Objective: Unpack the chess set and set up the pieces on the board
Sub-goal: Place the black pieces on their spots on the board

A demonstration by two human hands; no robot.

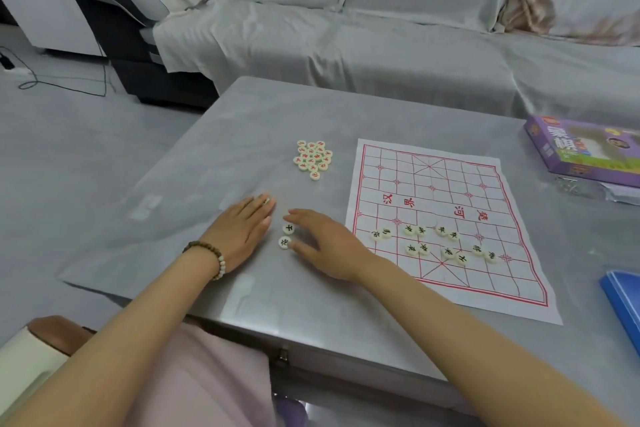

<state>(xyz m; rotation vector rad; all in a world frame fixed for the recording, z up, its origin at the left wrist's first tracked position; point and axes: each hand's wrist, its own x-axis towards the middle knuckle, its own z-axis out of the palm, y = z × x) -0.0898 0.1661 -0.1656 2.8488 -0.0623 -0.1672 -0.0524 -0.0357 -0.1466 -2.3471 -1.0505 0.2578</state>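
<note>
A white paper board [443,218] with a red grid lies on the grey table [214,156]. Several cream discs with black characters [434,243] sit loosely on its near half. A pile of red-lettered discs [313,159] lies on the table left of the board. Two black-lettered discs [286,235] lie on the table between my hands. My left hand [242,230], with a bead bracelet on its wrist, rests flat just left of them. My right hand [325,241] hovers palm down at their right, its fingers spread and touching or nearly touching the nearer disc.
A purple game box [585,149] sits at the table's far right, with a clear plastic wrapper [571,185] beside it. A blue folder [623,302] lies at the right edge. A covered sofa [381,28] stands behind the table.
</note>
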